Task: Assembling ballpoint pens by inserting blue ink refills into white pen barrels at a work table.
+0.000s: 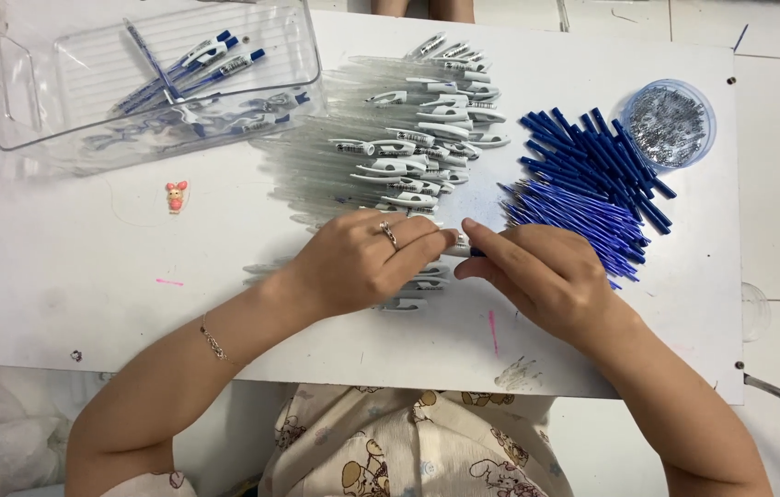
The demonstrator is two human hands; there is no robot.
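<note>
clear plastic pen barrel w/ white clip (457, 245) pinched betw. left hand (362, 262) & right hand (537, 271), mid white board (68, 276) | best kept level, blue refill (477, 252) pushed straight, prob.

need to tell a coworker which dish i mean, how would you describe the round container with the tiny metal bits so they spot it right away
Start at the white board, go to its far right corner beyond the pile of blue pen refills. The round dish sits there, the only circular container, blue-tinted clear plastic full of small silvery parts, unlike the rectangular clear tray at far left.
</note>
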